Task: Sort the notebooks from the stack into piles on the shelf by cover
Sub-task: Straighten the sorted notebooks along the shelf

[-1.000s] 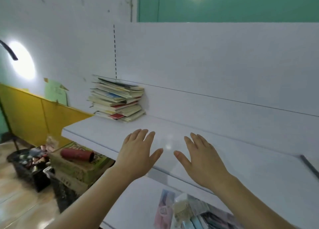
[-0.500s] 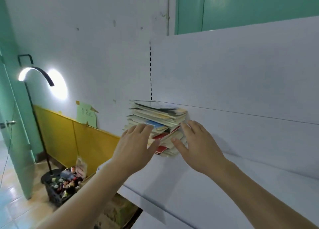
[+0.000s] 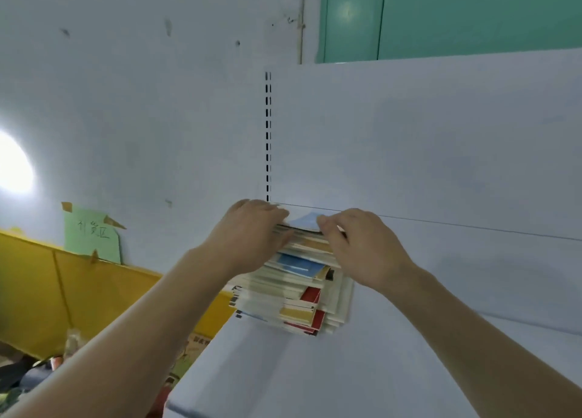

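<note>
A stack of notebooks (image 3: pixel 296 291) stands at the far left end of a white shelf (image 3: pixel 362 380), close against the white back panel (image 3: pixel 441 140), a little below the centre of the view. The stack is uneven, with cream page edges, a blue cover partway down and red and yellow covers near its base at 6 o'clock of the pile. Both hands meet at its top. The left hand (image 3: pixel 248 234) comes in from 7 o'clock and grips the upper left edge of the stack, its fingers curled over the top cover and its thumb against the side. The right hand (image 3: pixel 359 247) comes in from 4 o'clock, its fingers curled down over the upper right edge; whether it pinches only the top notebook (image 3: pixel 304 220), whose pale blue cover shows between the two hands, or several of them, I cannot tell. A slotted black upright (image 3: pixel 268 137) runs up the panel at 12 o'clock of the stack. At 9 o'clock of the stack a green paper note (image 3: pixel 91 238) is taped to the wall above a yellow board (image 3: pixel 63 288). At 1 o'clock sits a green door panel (image 3: pixel 456 17).
</note>
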